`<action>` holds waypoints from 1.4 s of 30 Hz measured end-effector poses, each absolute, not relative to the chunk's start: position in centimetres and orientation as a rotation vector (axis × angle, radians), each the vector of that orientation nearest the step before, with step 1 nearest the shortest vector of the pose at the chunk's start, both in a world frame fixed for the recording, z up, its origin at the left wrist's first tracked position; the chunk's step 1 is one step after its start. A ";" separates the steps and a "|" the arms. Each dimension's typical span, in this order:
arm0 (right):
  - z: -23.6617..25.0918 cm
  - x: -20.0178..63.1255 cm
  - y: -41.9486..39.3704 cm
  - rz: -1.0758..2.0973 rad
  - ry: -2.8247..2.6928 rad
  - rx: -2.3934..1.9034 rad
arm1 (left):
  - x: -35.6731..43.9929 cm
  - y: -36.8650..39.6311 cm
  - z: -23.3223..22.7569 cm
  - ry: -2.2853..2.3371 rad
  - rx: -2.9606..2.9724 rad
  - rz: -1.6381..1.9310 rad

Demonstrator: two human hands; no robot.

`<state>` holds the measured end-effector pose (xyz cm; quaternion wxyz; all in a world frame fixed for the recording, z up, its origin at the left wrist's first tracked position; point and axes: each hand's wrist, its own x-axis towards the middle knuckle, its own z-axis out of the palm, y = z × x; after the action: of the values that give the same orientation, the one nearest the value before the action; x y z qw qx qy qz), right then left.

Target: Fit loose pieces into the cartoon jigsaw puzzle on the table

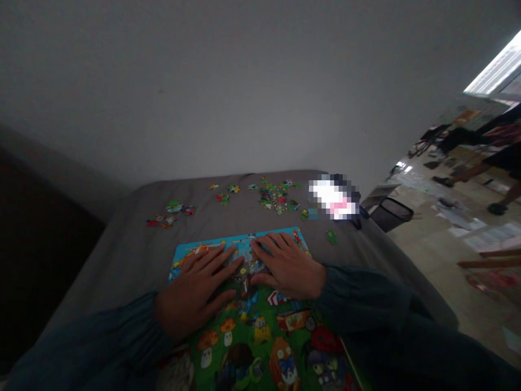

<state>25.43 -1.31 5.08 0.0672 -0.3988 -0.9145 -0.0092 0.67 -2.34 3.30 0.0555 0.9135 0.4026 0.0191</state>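
Observation:
A colourful jigsaw puzzle (260,331) with cartoon figures, a green lower part and a blue upper edge lies in front of me. My left hand (199,288) rests flat on its upper left part, fingers stretched out. On the upper right part lies my right hand (287,263), palm down with the fingers spread. Neither hand grips anything. Both hands and sleeves cover parts of the picture. Past the puzzle's top edge, loose jigsaw pieces (279,196) lie in a cluster, with a smaller group of pieces (173,213) to the left.
A grey cloth-covered surface (134,255) carries everything and meets a pale wall (244,98). A blurred-out bright device (334,200) lies at the back right, near a single green piece (331,237). At right, a dark-framed chair (393,213) and another person's legs (484,174) show above a littered floor.

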 end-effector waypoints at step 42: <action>5.8 27.2 3.9 0.128 -2.558 -1.310 | 0.4 -2.0 3.1 1.221 2.749 0.136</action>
<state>27.19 3.93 5.82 0.1318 -0.4515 -0.8814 0.0443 0.40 -2.01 3.09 0.0653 0.9109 0.4048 0.0452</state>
